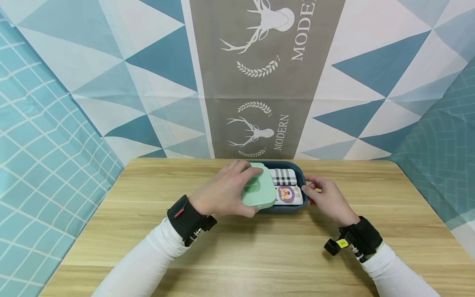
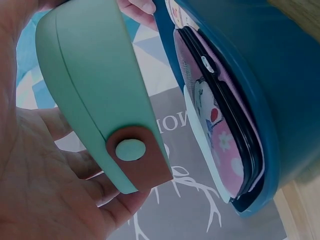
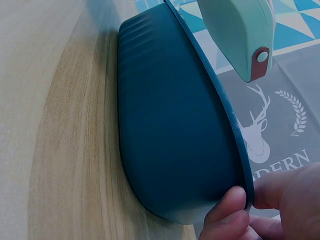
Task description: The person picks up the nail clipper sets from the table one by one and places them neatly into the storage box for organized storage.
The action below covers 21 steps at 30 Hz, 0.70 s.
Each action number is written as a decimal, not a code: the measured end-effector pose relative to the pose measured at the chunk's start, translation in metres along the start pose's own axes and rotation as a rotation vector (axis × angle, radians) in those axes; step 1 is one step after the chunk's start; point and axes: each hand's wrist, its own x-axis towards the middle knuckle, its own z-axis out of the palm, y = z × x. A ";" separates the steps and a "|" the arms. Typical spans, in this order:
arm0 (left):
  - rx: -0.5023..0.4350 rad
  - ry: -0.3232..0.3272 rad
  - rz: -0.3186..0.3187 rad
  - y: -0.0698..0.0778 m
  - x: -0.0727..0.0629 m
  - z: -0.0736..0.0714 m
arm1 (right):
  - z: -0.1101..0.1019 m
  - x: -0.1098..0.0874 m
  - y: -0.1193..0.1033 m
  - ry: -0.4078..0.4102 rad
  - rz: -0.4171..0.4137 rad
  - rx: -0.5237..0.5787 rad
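Observation:
My left hand (image 1: 230,192) grips a mint-green case (image 1: 264,192) across its top, thumb on the near side and fingers on the far side. A brown strap with a round snap (image 2: 131,150) fastens the case's side. In the left wrist view the case is held apart from the dark blue bin (image 2: 295,95), just over its opening. My right hand (image 1: 326,200) pinches the bin's rim at the right end. Inside the bin lie a black-and-white plaid item (image 1: 285,176), a white item with a lion print (image 1: 289,195) and a pink floral zip pouch (image 2: 225,145). The case hides the bin's left part.
The bin stands near the back edge of a wooden table (image 1: 259,255). Right behind that edge hangs a patterned cloth (image 1: 256,88) with deer prints and triangles. Blue tile-patterned cloth (image 1: 44,123) borders the left side, with similar cloth on the right.

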 end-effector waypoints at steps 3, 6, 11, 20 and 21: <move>0.005 0.002 0.005 0.001 0.002 0.000 | 0.000 0.000 0.000 -0.001 -0.002 -0.002; 0.014 0.003 0.011 0.001 0.005 0.001 | 0.000 0.000 0.001 -0.001 -0.004 -0.001; 0.023 -0.006 0.017 0.003 0.010 0.001 | 0.000 -0.001 0.002 -0.004 0.000 0.007; 0.036 -0.029 -0.011 0.007 0.018 0.002 | 0.000 -0.001 0.002 -0.002 0.001 0.007; 0.037 -0.029 -0.012 0.008 0.019 0.002 | 0.000 -0.001 0.002 -0.001 0.000 0.008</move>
